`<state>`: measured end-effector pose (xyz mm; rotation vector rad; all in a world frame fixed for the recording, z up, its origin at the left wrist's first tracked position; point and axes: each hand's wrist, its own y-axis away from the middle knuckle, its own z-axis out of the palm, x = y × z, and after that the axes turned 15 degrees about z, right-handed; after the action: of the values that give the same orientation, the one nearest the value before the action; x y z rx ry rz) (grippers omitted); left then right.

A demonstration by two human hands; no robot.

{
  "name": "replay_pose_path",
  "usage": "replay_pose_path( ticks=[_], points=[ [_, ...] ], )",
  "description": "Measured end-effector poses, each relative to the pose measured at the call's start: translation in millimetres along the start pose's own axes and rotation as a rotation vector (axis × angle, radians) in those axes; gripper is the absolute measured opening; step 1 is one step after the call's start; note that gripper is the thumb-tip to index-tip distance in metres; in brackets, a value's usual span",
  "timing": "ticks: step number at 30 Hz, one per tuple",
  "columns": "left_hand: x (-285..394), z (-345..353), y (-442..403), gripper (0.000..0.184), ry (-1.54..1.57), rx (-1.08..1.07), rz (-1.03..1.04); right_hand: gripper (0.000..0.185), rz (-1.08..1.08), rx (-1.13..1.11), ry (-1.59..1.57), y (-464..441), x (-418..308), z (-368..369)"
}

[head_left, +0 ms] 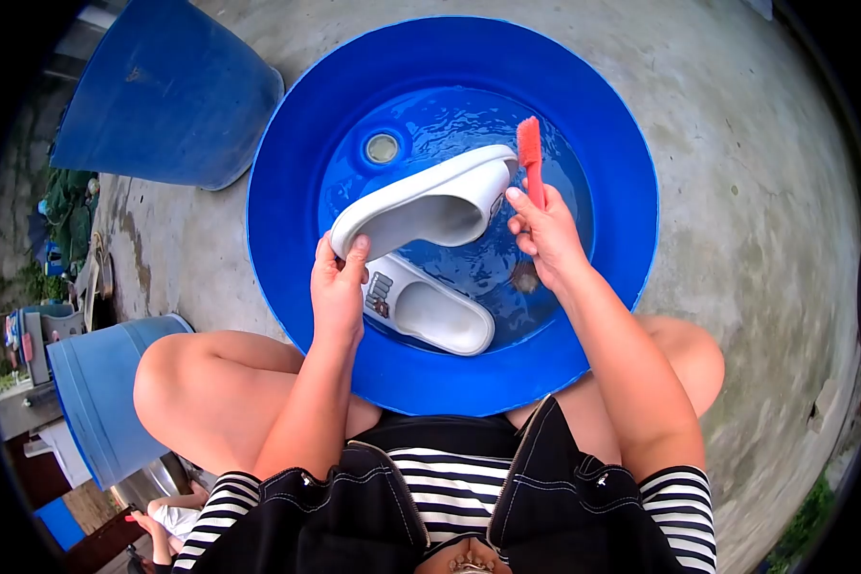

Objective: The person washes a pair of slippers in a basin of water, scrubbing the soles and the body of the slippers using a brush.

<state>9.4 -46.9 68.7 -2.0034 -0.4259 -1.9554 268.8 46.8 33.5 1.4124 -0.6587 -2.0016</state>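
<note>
One slipper (pixel 419 194): clasped, left hand (pixel 341 279), seemingly mid-scrub
Brush (pixel 530 153): clasped, right hand (pixel 547 232)
Second slipper (pixel 435 314): in basin (pixel 627 191), progress unclear

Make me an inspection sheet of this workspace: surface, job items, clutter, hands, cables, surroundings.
Surface: concrete floor, under a blue basin holding water.
Job items: one white slipper held up; second slipper in the basin; red brush beside the held slipper's far end, contact unclear.
Clutter: darker blue tub and lighter blue tub, left of the basin.
Hands: left hand grips the white slipper's heel; right hand holds the brush.
Cables: nothing seen.
Surroundings: another person, partly visible, lower left.
</note>
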Motion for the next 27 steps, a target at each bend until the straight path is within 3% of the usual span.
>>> replay_pose_path(
  ticks=[5, 8, 10, 12, 15, 16, 18, 22, 24, 27],
  points=[
    [-8.0, -2.4, 0.8, 0.039, 0.119, -0.004, -0.092, 0.062, 0.001, -0.089, -0.149, 0.8, -4.2, -2.1],
    [-9.5, 10.5, 6.2, 0.044, -0.089, 0.086, -0.023, 0.064, -0.060, -0.106, -0.168, 1.0, -2.9, 1.0],
    [-15.8, 16.6, 9.6, 0.049, -0.484, 0.312, -0.022, 0.064, -0.174, -0.031, -0.152, 7.3, -0.9, 9.3],
    [-10.5, 19.2, 19.1, 0.049, -0.589, 0.290, 0.017, 0.060, -0.198, -0.013, -0.105, 11.9, -0.7, 11.1],
    [-1.2, 26.8, 24.9, 0.049, 0.116, -0.269, -0.285, 0.055, -0.228, -0.042, -0.089, 22.1, 5.0, 23.0],
    [3.5, 35.9, 33.1, 0.051, 0.215, -0.263, -0.335, 0.054, -0.235, -0.112, -0.089, 26.0, 9.1, 26.5],
    [-5.1, 33.5, 36.9, 0.056, 0.286, -0.301, -0.213, 0.048, -0.217, -0.226, -0.099, 40.3, 15.7, 39.1],
    [3.7, 32.8, 27.4, 0.059, 0.463, -0.101, -0.183, 0.033, -0.148, -0.417, 0.042, 42.5, 22.9, 44.0],
    [6.6, 35.1, 27.7, 0.055, 0.465, -0.042, -0.146, 0.025, -0.209, -0.316, 0.174, 35.9, 11.0, 38.4],
    [6.8, 28.0, 21.2, 0.051, 0.458, -0.025, -0.090, 0.024, -0.233, 0.207, 0.472, 1.5, 4.5, 8.6]
  ],
)
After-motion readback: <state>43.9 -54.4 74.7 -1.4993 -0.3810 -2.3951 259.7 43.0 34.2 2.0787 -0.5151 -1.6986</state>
